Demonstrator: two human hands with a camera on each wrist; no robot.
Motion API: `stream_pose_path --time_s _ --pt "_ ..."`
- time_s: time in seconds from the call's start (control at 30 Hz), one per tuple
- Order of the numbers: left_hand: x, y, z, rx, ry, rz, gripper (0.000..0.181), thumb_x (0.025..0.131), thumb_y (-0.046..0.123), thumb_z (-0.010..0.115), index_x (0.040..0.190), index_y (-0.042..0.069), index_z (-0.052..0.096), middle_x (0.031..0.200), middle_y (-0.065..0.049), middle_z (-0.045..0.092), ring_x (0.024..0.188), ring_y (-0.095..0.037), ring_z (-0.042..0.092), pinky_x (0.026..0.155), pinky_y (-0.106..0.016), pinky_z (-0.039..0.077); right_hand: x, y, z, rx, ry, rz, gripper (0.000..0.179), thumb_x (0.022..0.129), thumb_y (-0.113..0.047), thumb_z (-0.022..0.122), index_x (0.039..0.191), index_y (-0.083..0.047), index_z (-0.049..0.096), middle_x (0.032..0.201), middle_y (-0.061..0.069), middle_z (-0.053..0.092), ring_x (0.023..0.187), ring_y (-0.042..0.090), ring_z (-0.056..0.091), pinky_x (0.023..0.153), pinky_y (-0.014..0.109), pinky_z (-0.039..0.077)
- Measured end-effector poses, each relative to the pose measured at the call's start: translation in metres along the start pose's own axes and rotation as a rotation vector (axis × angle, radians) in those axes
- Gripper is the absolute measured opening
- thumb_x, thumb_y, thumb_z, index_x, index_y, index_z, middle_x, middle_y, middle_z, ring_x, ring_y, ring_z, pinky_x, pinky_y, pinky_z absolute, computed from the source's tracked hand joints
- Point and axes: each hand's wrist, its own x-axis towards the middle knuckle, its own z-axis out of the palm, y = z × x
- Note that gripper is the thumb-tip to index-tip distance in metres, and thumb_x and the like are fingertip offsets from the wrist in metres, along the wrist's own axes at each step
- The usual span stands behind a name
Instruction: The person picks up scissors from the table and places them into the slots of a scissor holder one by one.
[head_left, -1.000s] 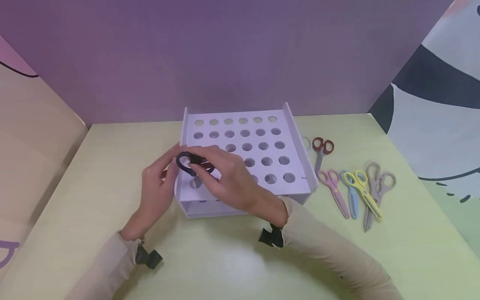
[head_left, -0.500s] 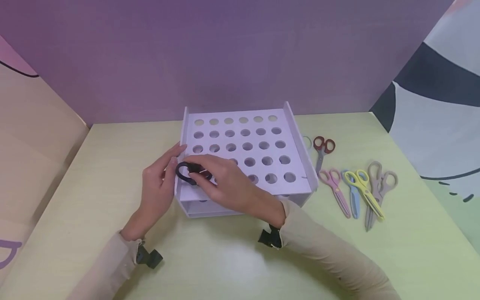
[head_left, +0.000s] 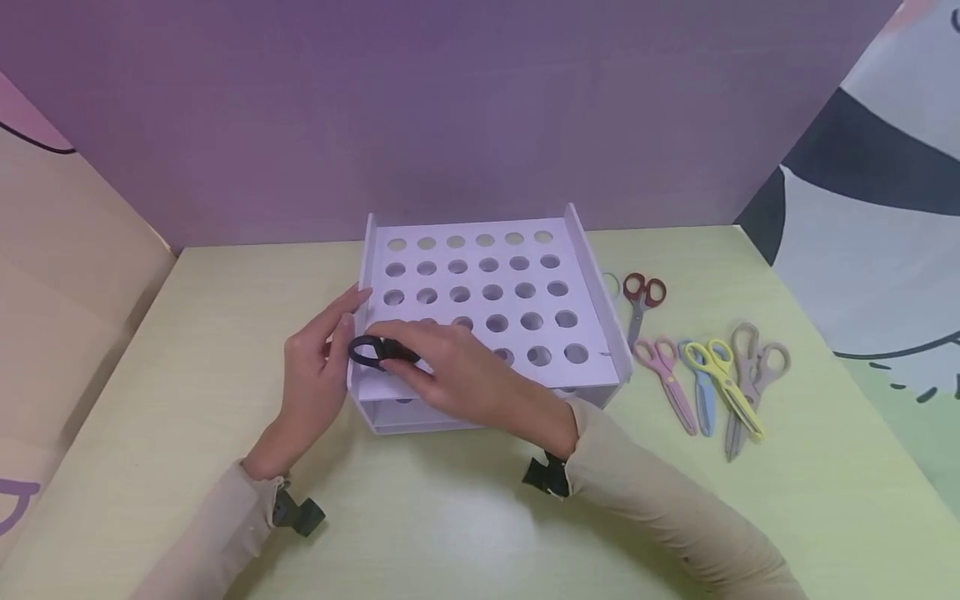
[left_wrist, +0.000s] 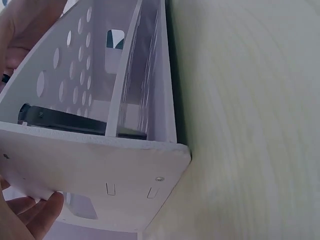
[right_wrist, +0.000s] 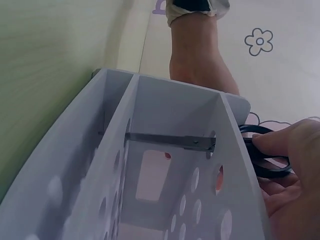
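A white rack, its top board full of round holes, stands on the table. My right hand pinches the black handles of a pair of scissors close over the board's front left corner. The blades pass down through a hole in the top board and reach the lower shelf in the right wrist view. In the left wrist view the dark scissors cross the upper compartment near the side panel. My left hand grips that left side panel, its fingers at the handle cutout.
Right of the rack lie red-handled scissors, pink scissors, blue scissors, yellow scissors and large grey scissors. A pale ring handle shows beside the rack. A purple wall rises behind.
My right hand has come lower and slightly toward me, and the black scissor handles have sunk closer to the board. My left hand has stayed on the rack's side.
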Motion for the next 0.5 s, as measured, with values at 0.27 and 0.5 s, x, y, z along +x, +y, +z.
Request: stream_pose_path --time_s 0.27,0.5 --pt "0.0 0.0 0.0 -0.013 0.001 -0.01 0.03 0.103 0.009 0.049 0.126 0.006 0.069 0.133 -0.01 0.063 0.123 -0.027 0.059 0.049 -0.012 0.041 -0.003 -0.003 -0.002 -0.096 0.001 -0.029 0.031 0.095 -0.009 0.066 0.126 -0.006 0.06 0.11 0.004 0.072 0.092 0.012 0.066 0.081 0.023 0.055" --pt "0.0 0.001 0.0 0.0 -0.002 -0.017 0.031 0.104 0.009 0.048 0.127 0.006 0.068 0.133 -0.01 0.063 0.12 -0.026 0.061 0.047 -0.012 0.041 -0.009 -0.006 -0.012 -0.143 0.006 -0.011 0.035 0.095 -0.014 0.066 0.128 -0.004 0.058 0.112 0.007 0.071 0.098 0.015 0.068 0.086 0.027 0.056"
